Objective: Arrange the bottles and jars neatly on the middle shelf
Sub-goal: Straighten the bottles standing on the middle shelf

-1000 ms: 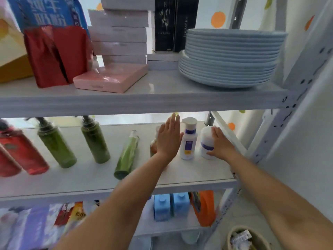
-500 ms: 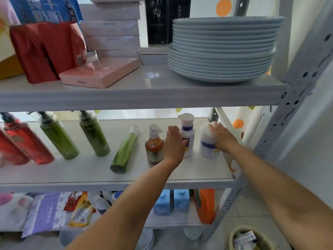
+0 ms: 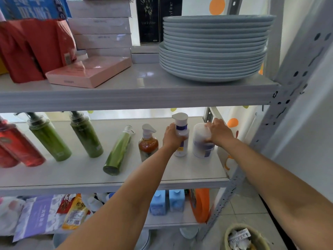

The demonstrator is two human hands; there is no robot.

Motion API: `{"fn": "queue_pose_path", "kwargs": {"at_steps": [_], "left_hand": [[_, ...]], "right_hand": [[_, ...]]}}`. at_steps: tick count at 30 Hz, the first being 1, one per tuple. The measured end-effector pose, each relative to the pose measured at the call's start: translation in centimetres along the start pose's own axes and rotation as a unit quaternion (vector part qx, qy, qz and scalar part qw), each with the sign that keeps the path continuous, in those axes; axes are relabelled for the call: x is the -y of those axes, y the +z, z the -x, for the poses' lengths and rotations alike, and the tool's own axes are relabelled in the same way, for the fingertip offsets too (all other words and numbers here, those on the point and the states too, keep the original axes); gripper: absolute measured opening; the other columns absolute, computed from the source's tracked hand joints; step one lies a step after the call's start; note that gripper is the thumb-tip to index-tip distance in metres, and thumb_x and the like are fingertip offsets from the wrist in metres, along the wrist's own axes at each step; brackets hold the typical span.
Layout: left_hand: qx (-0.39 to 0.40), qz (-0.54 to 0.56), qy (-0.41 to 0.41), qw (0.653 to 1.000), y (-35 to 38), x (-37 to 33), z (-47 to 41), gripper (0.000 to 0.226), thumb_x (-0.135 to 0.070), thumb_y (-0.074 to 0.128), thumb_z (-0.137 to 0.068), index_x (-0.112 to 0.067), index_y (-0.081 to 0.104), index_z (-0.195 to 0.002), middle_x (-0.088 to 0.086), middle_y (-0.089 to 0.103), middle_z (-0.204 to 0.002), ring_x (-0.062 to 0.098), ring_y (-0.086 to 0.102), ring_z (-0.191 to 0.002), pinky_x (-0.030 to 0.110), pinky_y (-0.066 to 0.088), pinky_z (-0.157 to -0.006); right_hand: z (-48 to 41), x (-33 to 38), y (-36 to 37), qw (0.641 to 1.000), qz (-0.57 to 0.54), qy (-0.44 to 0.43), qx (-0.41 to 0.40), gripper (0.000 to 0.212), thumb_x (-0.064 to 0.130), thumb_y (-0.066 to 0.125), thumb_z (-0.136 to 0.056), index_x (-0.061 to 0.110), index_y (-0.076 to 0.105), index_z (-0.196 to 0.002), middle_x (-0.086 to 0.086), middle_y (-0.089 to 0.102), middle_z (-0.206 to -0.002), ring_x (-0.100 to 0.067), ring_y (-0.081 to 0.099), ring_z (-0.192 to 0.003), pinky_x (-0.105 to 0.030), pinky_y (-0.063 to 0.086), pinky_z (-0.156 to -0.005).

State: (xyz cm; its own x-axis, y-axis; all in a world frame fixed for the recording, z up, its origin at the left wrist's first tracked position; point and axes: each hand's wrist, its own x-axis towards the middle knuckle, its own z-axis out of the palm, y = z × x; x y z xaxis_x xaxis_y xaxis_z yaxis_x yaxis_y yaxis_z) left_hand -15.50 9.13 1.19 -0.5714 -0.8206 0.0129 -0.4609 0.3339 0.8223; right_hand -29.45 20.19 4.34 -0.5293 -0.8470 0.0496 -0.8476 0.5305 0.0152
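Note:
On the middle shelf my left hand grips a tall white bottle with a blue band. My right hand holds a squat white jar with a blue label beside it at the shelf's right end. Left of my left hand stands an amber pump bottle. A slim green bottle leans tilted, and two dark green pump bottles stand further left. Red bottles are at the far left.
The top shelf carries a stack of grey plates, a pink box, white boxes and a red bag. Below are blue bottles, an orange jug and packets. A basket sits on the floor beside the metal upright.
My left hand went from flat and raised to gripping the tall white bottle. The right hand stayed on the white jar. The view drew closer and shifted, revealing the amber bottle.

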Motion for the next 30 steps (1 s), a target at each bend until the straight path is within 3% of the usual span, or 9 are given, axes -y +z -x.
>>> {"fn": "queue_pose_path", "kwargs": {"at_steps": [4,7,12,16,30], "left_hand": [[0.003,-0.007,0.003,1.000,-0.3,0.0,0.0,0.057,-0.021,0.074,-0.080,-0.012,0.046,-0.129,0.009,0.057,-0.127,0.027,0.056,-0.116,0.042,0.047,-0.101],[0.007,-0.012,0.005,1.000,-0.5,-0.1,0.0,0.057,-0.022,0.074,-0.080,-0.012,0.047,-0.129,0.009,0.057,-0.127,0.027,0.056,-0.116,0.042,0.047,-0.102],[0.014,-0.021,0.010,1.000,-0.8,-0.4,0.5,0.055,-0.022,0.073,-0.082,-0.011,0.048,-0.129,0.009,0.058,-0.128,0.027,0.056,-0.116,0.040,0.046,-0.100],[0.018,-0.014,0.010,1.000,-1.0,-0.5,1.0,0.055,-0.021,0.073,-0.082,-0.010,0.048,-0.129,0.010,0.059,-0.129,0.028,0.057,-0.117,0.041,0.046,-0.100],[0.022,0.002,0.027,0.999,-1.1,-0.2,2.5,0.052,-0.021,0.073,-0.081,-0.011,0.050,-0.127,0.009,0.061,-0.127,0.028,0.058,-0.115,0.043,0.047,-0.101]], "right_hand": [[-0.5,-0.2,-0.5,0.997,-0.030,-0.003,0.075,0.087,0.038,0.079,-0.069,0.014,0.032,-0.137,-0.012,0.032,-0.139,-0.028,0.031,-0.130,-0.038,0.038,-0.104],[-0.8,-0.2,-0.6,0.992,-0.080,-0.002,0.098,0.078,0.020,0.081,-0.068,0.013,0.035,-0.131,-0.011,0.045,-0.136,-0.028,0.047,-0.120,-0.037,0.045,-0.096],[-0.5,-0.1,-1.0,0.998,-0.036,-0.012,0.057,0.076,0.041,0.081,-0.065,0.013,0.043,-0.124,-0.007,0.058,-0.121,-0.024,0.057,-0.105,-0.032,0.048,-0.083],[-0.2,0.7,-0.8,1.000,-0.014,-0.009,0.011,0.082,0.060,0.077,-0.061,0.011,0.048,-0.120,-0.007,0.061,-0.116,-0.024,0.059,-0.103,-0.034,0.051,-0.085],[0.6,1.3,-0.9,0.999,-0.045,-0.003,0.026,0.077,0.054,0.077,-0.065,0.012,0.048,-0.123,-0.008,0.059,-0.120,-0.024,0.057,-0.106,-0.036,0.051,-0.089]]}}
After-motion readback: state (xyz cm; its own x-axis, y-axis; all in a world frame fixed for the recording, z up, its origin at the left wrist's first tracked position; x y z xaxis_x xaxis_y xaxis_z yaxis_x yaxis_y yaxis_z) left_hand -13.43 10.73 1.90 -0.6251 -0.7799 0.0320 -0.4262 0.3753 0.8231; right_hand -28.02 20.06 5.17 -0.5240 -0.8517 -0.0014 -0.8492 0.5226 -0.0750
